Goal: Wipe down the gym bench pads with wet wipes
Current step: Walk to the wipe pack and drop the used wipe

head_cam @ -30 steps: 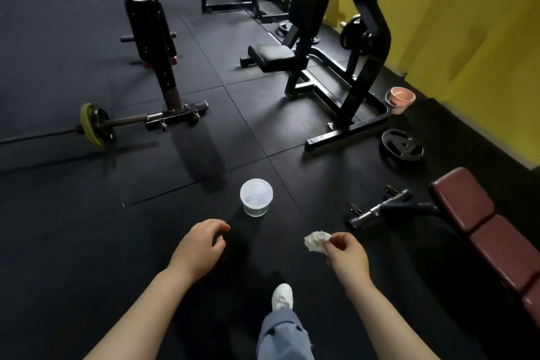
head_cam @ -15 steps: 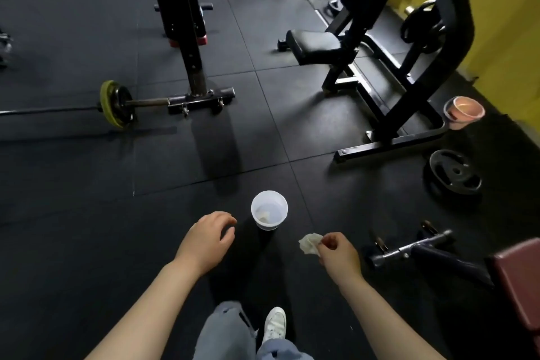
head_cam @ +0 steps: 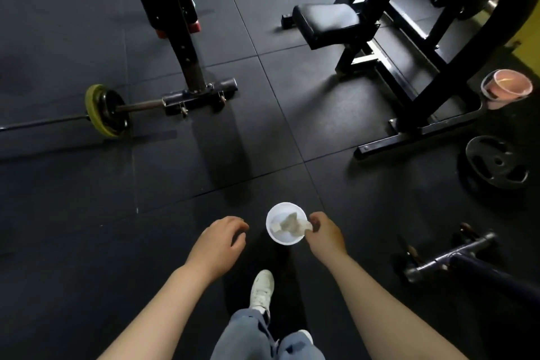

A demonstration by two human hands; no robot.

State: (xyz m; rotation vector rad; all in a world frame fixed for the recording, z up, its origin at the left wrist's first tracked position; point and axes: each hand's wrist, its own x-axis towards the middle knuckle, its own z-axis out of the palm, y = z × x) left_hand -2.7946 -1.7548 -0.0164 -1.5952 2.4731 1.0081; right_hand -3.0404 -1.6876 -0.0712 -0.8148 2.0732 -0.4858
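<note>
A small white cup (head_cam: 274,238) stands on the black rubber floor in front of me. My right hand (head_cam: 324,235) pinches a crumpled used wipe (head_cam: 290,225) and holds it over the cup's mouth; I cannot tell if the wipe touches the inside. My left hand (head_cam: 217,242) hovers just left of the cup, fingers loosely curled, holding nothing. A black seat pad (head_cam: 327,22) of a weight machine lies further ahead on the right. The red bench pads are out of view.
A barbell with a yellow plate (head_cam: 102,111) lies at the left, joined to a black upright stand (head_cam: 187,67). A pink tub (head_cam: 507,89), a loose weight plate (head_cam: 495,162) and a bench foot (head_cam: 447,256) are on the right. My white shoe (head_cam: 263,289) is below the cup.
I have stepped closer to the cup. My right hand moved left and forward, bringing the wipe from beside the cup to over its mouth. My left hand stayed beside the cup.
</note>
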